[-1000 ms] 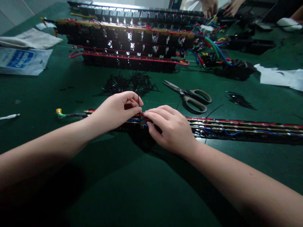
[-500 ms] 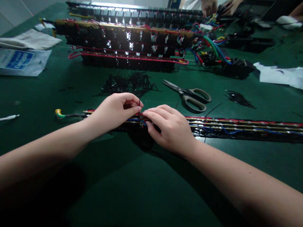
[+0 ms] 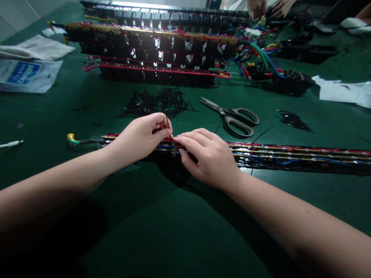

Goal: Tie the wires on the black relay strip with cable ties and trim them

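A long black strip assembly (image 3: 290,154) with brass-coloured rails and red and blue wires lies across the green table. My left hand (image 3: 145,135) pinches a thin black cable tie (image 3: 167,123) that stands up from the strip. Close beside it, my right hand (image 3: 207,156) rests on the strip, its fingertips bent onto the wires near the tie; what lies under them is hidden. Another black tie (image 3: 262,134) sticks up from the strip farther right. A green and yellow wire end (image 3: 72,139) extends from the strip's left end.
Behind my hands lie a pile of black cable ties (image 3: 158,102) and grey-handled scissors (image 3: 232,117). Cut tie pieces (image 3: 294,119) sit to the right. Wired black assemblies (image 3: 156,50) stand farther back. A plastic bag (image 3: 31,75) is at left; another person's hands (image 3: 279,7) show at top right.
The black tie's upper end has shifted slightly left with my left fingers. My right hand has stayed almost in place.
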Demonstrator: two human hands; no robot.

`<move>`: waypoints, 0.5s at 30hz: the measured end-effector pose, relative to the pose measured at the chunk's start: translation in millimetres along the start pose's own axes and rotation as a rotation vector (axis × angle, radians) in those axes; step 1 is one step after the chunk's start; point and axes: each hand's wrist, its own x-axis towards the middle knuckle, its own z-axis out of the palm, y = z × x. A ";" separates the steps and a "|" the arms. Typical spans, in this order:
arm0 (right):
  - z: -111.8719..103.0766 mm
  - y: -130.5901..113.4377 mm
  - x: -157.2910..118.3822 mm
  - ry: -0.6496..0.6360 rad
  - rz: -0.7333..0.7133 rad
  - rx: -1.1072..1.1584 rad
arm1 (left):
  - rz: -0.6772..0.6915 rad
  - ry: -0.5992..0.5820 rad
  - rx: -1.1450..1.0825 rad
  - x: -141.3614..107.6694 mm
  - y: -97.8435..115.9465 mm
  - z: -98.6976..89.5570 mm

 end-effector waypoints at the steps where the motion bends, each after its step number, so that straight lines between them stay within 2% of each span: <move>1: 0.1 0.0 -0.1 -0.001 0.001 0.003 | -0.004 0.004 -0.001 0.1 0.2 0.1; 6: 0.3 -0.2 -0.4 -0.006 0.006 -0.004 | -0.002 0.035 -0.030 0.0 1.5 2.0; 10: 0.5 -0.2 0.0 0.006 -0.005 -0.020 | -0.055 0.066 -0.039 -1.4 3.4 2.8; 15: 1.3 0.2 0.7 -0.005 -0.001 -0.018 | -0.033 0.093 0.117 -4.3 3.4 5.0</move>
